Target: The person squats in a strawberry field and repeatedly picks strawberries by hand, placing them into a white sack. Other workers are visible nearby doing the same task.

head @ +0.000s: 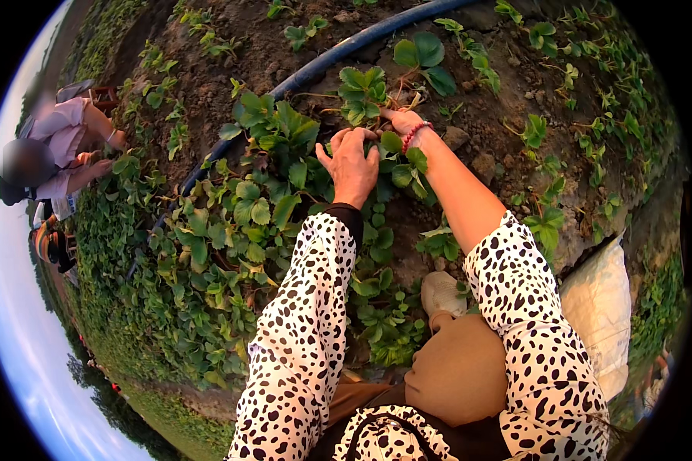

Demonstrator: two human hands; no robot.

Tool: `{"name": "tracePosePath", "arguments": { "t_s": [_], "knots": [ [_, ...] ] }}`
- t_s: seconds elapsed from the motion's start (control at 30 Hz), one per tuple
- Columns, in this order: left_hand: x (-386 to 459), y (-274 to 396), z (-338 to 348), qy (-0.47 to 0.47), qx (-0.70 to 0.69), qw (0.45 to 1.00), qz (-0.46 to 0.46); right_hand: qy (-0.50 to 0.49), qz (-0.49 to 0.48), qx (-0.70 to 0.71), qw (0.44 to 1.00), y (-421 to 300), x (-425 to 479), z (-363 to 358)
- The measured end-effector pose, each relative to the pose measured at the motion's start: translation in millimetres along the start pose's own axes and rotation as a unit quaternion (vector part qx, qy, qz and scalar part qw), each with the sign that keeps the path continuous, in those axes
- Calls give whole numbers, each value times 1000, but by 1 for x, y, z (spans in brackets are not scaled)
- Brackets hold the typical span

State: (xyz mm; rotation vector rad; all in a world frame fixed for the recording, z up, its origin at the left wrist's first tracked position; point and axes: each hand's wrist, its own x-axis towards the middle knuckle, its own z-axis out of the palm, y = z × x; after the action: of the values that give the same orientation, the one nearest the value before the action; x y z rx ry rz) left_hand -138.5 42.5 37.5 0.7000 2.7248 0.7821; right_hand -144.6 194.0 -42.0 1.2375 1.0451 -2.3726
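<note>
My right hand [406, 124], with a red bead bracelet [416, 136] on the wrist, is at the base of a strawberry plant [362, 92]. Its index finger points in beneath the leaves; the other fingertips are partly hidden, so a grip on the stems is not clear. Close beside it, my left hand [354, 164] is palm down over strawberry foliage, its thumb and little finger spread from the rest. No object shows in it, though the palm is out of sight. Broad leaves [291, 129] grow to its left, and smaller leaves [406, 170] lie between the two wrists.
A dark blue hose [346, 47] curves across the soil beyond my hands. Dense strawberry plants [207, 276] cover the left side. A white woven sack [600, 322] lies at the right, near my shoe [441, 293]. Another person [63, 124] bends over plants at far left.
</note>
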Motion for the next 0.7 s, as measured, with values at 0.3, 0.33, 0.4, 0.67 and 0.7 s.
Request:
{"name": "tracePosePath", "arguments": {
  "t_s": [0.3,0.33,0.4,0.67,0.7],
  "knots": [
    [-14,-1,-5,16,19,999,46,136,-94,-593,788,-26,14,7],
    [-19,-3,-9,14,20,998,50,137,-81,-630,760,-30,15,3],
    [-32,-7,-18,9,27,998,60,164,-74,-656,733,-33,20,-2],
    [-114,-35,-75,-6,13,1000,22,136,-122,-497,849,-33,25,-17],
    [-125,-41,-82,-3,7,1000,16,71,-114,-546,827,-35,20,-26]
  ]
}}
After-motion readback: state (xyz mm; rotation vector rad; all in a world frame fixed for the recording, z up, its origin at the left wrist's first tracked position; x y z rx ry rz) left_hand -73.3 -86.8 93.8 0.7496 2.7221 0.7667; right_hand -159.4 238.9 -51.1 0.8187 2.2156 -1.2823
